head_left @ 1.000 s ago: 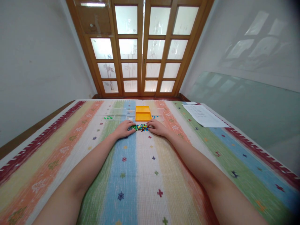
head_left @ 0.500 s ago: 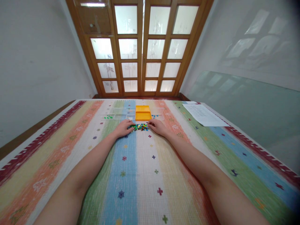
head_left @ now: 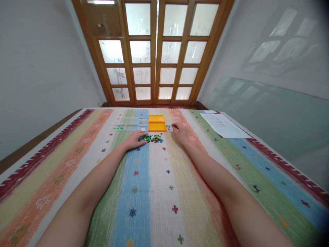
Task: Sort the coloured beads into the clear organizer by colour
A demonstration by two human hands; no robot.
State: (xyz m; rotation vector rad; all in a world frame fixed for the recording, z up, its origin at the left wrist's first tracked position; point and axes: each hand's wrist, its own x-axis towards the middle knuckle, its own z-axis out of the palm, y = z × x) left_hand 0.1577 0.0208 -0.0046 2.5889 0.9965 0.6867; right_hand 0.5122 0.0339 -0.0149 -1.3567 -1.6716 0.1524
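A pile of small multicoloured pieces (head_left: 155, 138), green, blue, yellow and dark, lies on the striped tablecloth. My left hand (head_left: 135, 139) rests at the pile's left edge, thumb and fingers apart around some of the pieces. Over the clear tray on the right, my right hand (head_left: 181, 133) has its fingertips pinched together; whatever is between them is too small to make out. A few blue pieces (head_left: 168, 127) lie in that tray beside the fingertips. Between the clear trays stands an orange two-part box (head_left: 157, 122), just beyond the pile.
On the left, a clear divided tray (head_left: 128, 127) has green pieces (head_left: 118, 127) in one compartment. Printed paper (head_left: 223, 125) lies at the right of the striped tablecloth (head_left: 154, 192). A glass panel (head_left: 267, 113) leans along the right wall; wooden doors (head_left: 155, 51) stand behind.
My right hand has moved from the pile's right edge away and rightward, to the clear tray with blue pieces. My left hand has stayed by the pile.
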